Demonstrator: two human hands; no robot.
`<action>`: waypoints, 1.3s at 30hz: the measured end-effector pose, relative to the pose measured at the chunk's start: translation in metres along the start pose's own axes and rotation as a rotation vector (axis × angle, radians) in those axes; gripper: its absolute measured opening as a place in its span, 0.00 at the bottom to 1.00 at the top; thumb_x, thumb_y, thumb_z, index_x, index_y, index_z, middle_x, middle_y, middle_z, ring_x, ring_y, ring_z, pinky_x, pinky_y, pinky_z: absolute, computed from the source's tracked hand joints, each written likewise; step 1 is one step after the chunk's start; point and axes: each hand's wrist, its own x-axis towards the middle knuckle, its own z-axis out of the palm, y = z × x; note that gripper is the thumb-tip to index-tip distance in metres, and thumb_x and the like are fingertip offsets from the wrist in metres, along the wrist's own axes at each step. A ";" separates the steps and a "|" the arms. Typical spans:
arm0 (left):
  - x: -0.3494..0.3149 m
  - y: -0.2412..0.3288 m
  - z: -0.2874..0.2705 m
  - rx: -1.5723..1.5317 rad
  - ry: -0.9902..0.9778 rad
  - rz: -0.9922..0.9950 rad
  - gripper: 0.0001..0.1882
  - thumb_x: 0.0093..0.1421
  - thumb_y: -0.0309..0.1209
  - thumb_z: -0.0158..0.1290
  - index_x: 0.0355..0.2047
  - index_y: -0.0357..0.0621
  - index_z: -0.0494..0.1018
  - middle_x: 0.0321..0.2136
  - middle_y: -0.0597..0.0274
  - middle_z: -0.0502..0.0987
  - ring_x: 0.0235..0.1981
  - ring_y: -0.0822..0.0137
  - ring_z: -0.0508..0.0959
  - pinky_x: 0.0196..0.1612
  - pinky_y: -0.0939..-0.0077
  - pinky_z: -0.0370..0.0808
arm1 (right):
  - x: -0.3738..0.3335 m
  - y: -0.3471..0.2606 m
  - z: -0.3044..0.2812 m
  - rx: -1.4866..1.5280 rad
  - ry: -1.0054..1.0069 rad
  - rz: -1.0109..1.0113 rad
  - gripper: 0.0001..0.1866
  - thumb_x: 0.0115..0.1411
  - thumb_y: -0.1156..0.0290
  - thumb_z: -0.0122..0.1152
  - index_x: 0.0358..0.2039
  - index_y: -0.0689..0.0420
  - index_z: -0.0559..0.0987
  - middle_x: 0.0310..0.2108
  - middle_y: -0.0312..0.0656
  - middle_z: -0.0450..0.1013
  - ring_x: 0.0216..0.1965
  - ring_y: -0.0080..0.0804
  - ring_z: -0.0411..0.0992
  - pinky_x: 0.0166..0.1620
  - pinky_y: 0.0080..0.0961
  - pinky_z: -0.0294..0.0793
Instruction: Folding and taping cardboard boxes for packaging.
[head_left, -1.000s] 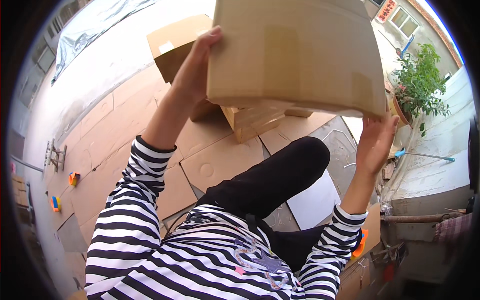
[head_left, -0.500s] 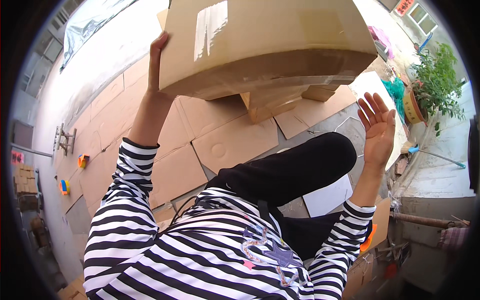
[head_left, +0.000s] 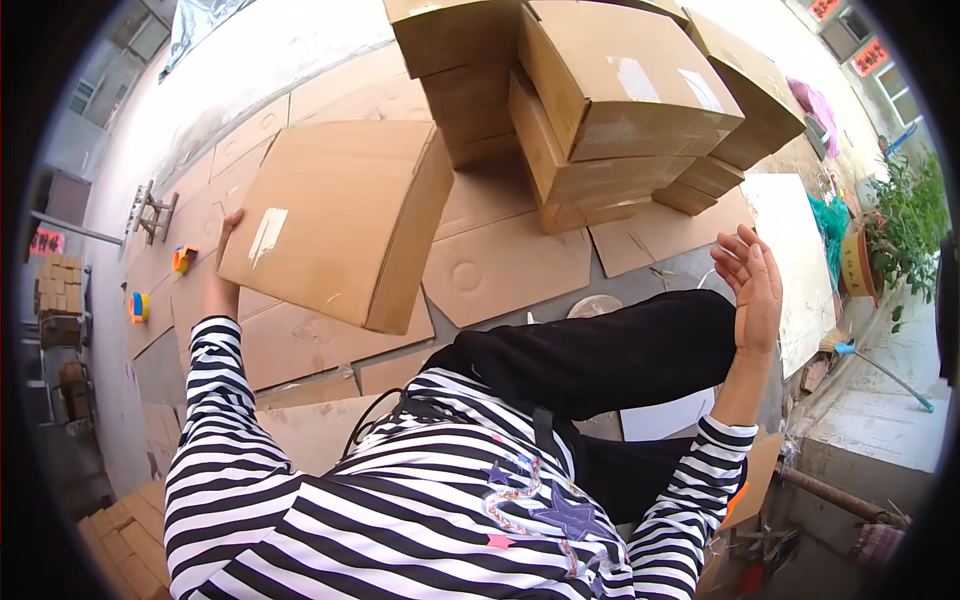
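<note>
A brown cardboard box (head_left: 335,215) with a torn white tape patch on its top hangs at the left, gripped at its left side by my left hand (head_left: 231,232). Most of that hand's fingers are hidden by the box. My right hand (head_left: 757,290) is raised above my right knee, fingers stretched out and holding nothing. Ahead of me rises a stack of taped cardboard boxes (head_left: 640,125), apart from the box in my hand. Another tall box (head_left: 465,75) stands just left of that stack.
Flattened cardboard sheets (head_left: 510,265) cover the ground. Tape dispensers (head_left: 184,259) and a small wooden stool (head_left: 155,218) lie to the left. At the right are a white board (head_left: 797,310), a potted plant (head_left: 905,225) and a broom (head_left: 885,370). Folded cartons (head_left: 125,545) sit at lower left.
My left hand has carried the box from in front of me down and to the left, uncovering the stack behind. My right hand stays raised and shifts slightly.
</note>
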 end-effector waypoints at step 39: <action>0.198 -0.287 0.275 -0.043 -0.035 -0.418 0.39 0.54 0.62 0.44 0.55 0.44 0.61 0.53 0.58 0.64 0.54 0.62 0.64 0.54 0.59 0.60 | 0.196 -0.077 0.107 -1.000 -0.136 -0.564 0.26 0.60 0.48 0.45 0.47 0.57 0.73 0.50 0.44 0.68 0.52 0.35 0.64 0.55 0.25 0.58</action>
